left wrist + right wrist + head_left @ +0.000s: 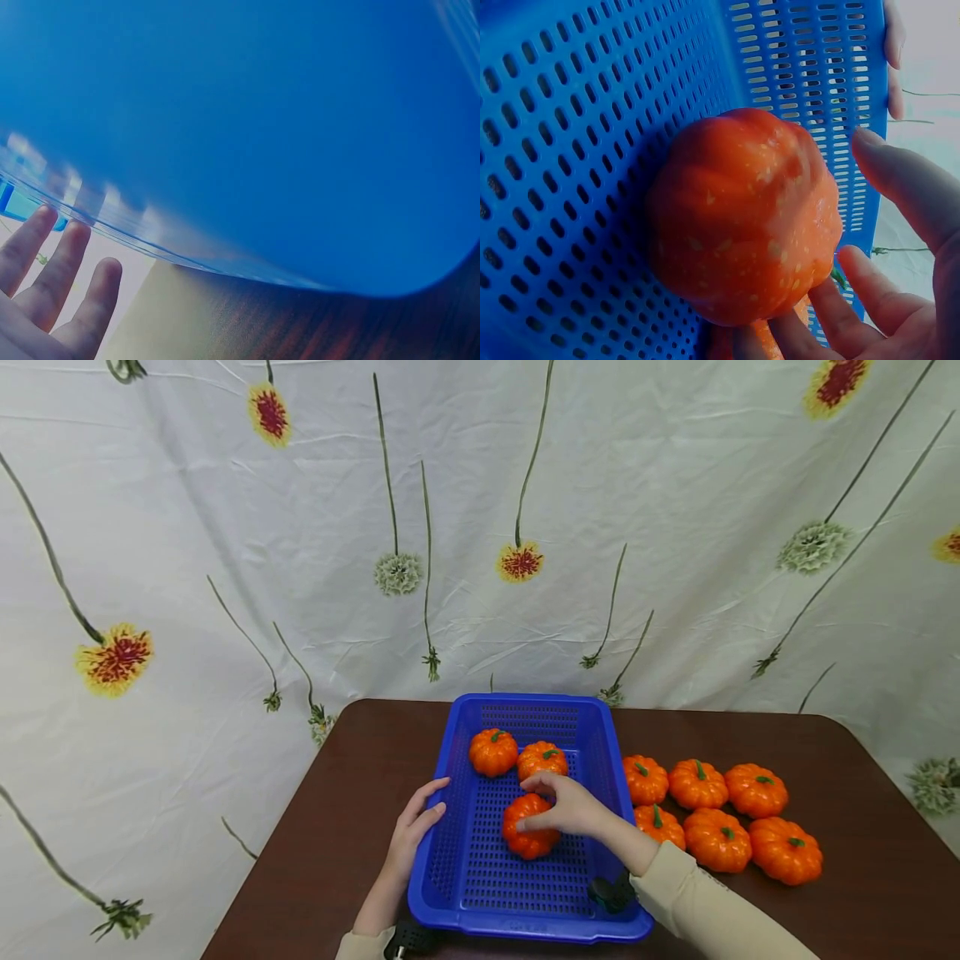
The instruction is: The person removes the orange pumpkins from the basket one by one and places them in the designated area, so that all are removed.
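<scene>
A blue plastic basket [525, 929] with slotted walls and floor stands on the table. Inside it, my right hand [573, 810] curls over an orange toy pumpkin [528, 837], thumb on the near side and fingers on the far side. The right wrist view shows this pumpkin [742, 217] large, its smooth ribbed side toward the camera. Two more pumpkins, one at left [492, 753] and one at right [542, 758], sit farther back in the basket. My left hand [408, 831] rests at the basket's left rim with fingers extended; the left wrist view shows them [56, 270] beside the blue wall.
To the basket's right, several orange pumpkins [717, 840] with green stems sit in two rows on the dark brown table [322, 860]. Behind the table hangs a white cloth [322, 543] with printed flowers.
</scene>
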Tool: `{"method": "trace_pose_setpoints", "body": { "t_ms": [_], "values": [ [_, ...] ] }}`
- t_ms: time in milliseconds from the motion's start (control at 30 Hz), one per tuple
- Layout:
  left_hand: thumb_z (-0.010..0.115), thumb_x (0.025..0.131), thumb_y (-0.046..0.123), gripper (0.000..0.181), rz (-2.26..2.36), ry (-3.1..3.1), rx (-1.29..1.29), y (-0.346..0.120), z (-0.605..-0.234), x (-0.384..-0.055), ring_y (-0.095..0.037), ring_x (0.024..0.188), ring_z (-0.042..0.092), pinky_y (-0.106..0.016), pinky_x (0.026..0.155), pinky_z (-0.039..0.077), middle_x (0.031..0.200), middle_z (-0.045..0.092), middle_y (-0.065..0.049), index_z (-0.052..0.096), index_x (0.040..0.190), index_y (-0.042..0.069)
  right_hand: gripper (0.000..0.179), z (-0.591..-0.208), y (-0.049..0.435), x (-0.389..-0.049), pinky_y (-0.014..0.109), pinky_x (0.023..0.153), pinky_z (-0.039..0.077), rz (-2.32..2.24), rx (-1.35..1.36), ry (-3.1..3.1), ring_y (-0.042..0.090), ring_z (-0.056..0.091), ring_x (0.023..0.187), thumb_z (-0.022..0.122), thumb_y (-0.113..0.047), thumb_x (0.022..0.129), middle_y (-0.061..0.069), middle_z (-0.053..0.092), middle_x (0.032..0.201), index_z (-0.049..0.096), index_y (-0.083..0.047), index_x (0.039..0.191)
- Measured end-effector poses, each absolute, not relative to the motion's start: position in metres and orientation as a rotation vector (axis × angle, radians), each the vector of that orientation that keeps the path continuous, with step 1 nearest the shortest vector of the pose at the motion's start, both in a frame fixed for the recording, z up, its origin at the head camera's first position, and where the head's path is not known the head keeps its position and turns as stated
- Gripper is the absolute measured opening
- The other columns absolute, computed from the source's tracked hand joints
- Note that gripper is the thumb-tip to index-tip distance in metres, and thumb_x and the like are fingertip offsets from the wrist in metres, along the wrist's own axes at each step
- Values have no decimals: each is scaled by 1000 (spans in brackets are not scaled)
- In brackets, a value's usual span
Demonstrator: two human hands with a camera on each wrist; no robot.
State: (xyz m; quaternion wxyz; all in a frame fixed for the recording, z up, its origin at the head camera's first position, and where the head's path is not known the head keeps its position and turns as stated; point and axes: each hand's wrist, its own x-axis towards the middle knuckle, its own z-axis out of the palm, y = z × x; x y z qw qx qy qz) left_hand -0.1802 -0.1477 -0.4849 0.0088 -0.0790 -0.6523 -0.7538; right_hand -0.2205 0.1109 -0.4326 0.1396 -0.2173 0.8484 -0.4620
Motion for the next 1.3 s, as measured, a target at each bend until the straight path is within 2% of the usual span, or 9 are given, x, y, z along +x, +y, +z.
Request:
{"method": "trace_pose_setpoints", "body": {
  "t_ms": [300,633,767,1100,1300],
  "values": [
    [45,97,12,40,-2347,-2043,-259,-148,-485,-180,-38,109,50,-40,83,49,135,42,-23,42,135,-1,61,-435,111,-219,46,87,46,-1324,-564,2407,37,50,112,81,-20,70,15,54,123,56,0,122],
    [45,97,13,40,-2353,-2041,-262,-148,-486,-180,-38,109,50,-39,83,49,136,41,-23,42,135,-1,49,-438,113,-219,43,79,50,-1318,-589,2380,36,54,105,76,-2,70,17,53,122,58,2,115],
    [45,97,13,40,-2346,-2042,-266,-148,-486,-180,-38,109,50,-39,83,49,136,41,-22,43,135,0,50,-438,112,-219,40,77,51,-1332,-561,2343,34,55,104,76,-1,71,15,54,121,56,2,117],
    [45,97,12,40,-2353,-2034,-261,-148,-486,-181,-38,107,51,-39,82,50,135,42,-23,43,134,-1,53,-436,111,-220,46,90,45,-1270,-585,2347,31,56,103,78,-6,70,10,59,111,56,3,118],
    [45,97,11,40,-2351,-2038,-256,-148,-486,-181,-33,106,52,-37,81,50,135,42,-22,43,135,-1,57,-431,113,-218,47,91,43,-1244,-618,2354,30,55,104,79,-10,71,10,58,112,54,2,120]
  ]
}}
